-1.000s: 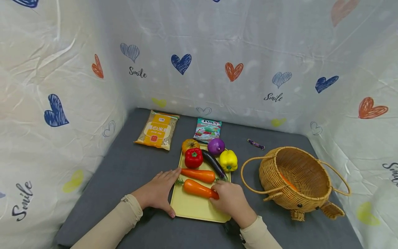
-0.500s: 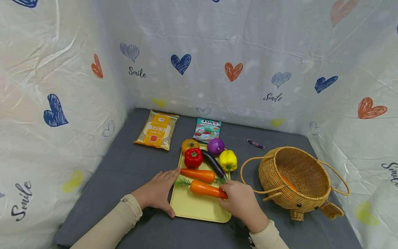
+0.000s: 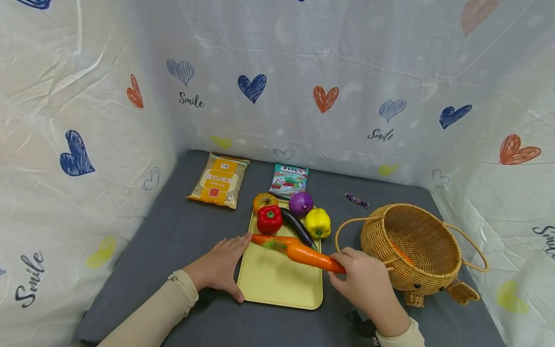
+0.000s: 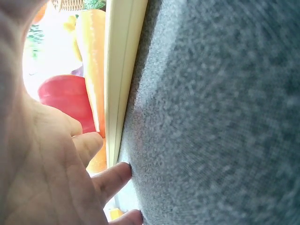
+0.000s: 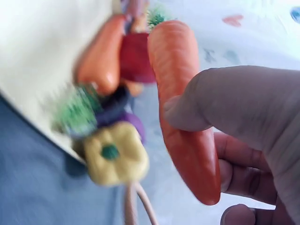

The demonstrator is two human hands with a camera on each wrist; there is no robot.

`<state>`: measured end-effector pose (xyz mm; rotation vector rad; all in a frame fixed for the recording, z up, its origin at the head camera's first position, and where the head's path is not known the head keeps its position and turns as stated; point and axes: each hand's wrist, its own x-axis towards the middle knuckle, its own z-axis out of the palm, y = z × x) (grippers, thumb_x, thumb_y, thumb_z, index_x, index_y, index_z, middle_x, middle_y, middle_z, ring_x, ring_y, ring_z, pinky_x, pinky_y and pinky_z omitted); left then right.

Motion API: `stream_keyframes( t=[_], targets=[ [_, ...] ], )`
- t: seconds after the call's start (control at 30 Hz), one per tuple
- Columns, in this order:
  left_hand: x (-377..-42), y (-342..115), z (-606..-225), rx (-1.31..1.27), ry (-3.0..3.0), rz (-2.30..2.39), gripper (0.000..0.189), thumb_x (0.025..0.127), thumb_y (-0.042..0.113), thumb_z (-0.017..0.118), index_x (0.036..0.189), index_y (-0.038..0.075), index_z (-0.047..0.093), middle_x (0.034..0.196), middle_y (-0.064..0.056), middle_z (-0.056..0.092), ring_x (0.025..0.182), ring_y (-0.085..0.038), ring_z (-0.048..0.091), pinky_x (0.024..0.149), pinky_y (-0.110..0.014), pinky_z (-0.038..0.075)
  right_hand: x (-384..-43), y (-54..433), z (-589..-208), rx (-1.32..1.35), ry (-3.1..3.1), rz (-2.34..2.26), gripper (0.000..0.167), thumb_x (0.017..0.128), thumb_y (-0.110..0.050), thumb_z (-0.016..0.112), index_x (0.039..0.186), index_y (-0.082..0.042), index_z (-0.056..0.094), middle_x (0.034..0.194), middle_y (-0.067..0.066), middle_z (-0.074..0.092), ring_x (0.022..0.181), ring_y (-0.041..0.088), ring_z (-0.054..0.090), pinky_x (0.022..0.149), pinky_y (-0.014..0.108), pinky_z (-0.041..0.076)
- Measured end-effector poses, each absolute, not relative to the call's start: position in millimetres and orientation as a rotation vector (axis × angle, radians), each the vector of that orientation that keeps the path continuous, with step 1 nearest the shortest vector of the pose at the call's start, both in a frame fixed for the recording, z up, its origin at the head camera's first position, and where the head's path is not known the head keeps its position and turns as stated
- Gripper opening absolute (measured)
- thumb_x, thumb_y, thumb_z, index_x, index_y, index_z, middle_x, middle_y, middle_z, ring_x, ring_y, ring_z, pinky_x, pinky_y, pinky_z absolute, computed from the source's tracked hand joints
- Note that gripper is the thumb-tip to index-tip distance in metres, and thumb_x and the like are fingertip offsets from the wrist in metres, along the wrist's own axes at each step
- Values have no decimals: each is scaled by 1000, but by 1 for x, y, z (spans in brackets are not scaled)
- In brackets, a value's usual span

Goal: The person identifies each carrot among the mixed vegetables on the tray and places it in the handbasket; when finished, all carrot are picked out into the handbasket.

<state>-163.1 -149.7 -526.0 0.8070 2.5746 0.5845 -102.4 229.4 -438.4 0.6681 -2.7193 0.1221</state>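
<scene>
My right hand (image 3: 364,279) pinches a carrot (image 3: 314,257) near its tapered end, thumb on one side and fingers on the other. The carrot is held up over the right part of a yellow tray (image 3: 277,294), its green leafy end pointing left. At the tray's left edge my left hand (image 3: 221,265) rests with fingers and thumb spread, touching the rim. A second carrot (image 3: 264,238) lies on the tray, partly hidden behind the held one. Beyond it are a red bell pepper (image 3: 269,220), an eggplant (image 3: 299,226), a yellow bell pepper (image 3: 318,223), a purple onion (image 3: 301,204) and a small pumpkin (image 3: 264,201).
A wicker basket (image 3: 368,236) with looped handles stands right of the tray, something orange inside. Behind the tray lie a yellow bag of grain (image 3: 220,180) and a teal candy bag (image 3: 289,180). A wrapped candy (image 3: 357,200) lies at the back right of the grey table (image 3: 173,231).
My right hand has lifted the nearer carrot off the tray and carried it right, toward the basket. My left hand has stayed at the tray's edge.
</scene>
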Motion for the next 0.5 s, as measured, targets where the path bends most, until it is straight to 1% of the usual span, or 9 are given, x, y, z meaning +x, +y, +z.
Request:
stream_keyframes(
  t=[0.2,0.4,0.5],
  targets=[
    [-163,-150,-525,803,2572,582,158,56,80,92,173,10,12,177,-8,17,160,-37,22,126,-64,13,-103,255,-426,551,-2643,175,33,70,-26,96,98,-13,84,89,-1,71,60,11,57,48,29,46],
    [-164,-149,-527,805,2578,570,159,55,81,91,173,11,11,177,-7,17,160,-36,22,126,-63,14,-102,281,-410,443,-2564,211,35,71,-24,93,102,-10,84,92,4,74,57,13,57,44,30,44],
    [-164,-149,-527,803,2577,567,159,56,81,91,173,11,11,177,-7,17,160,-36,22,127,-63,14,-102,297,-401,375,-2531,214,37,71,-24,90,104,-8,83,94,7,75,57,17,59,41,30,41]
  ],
)
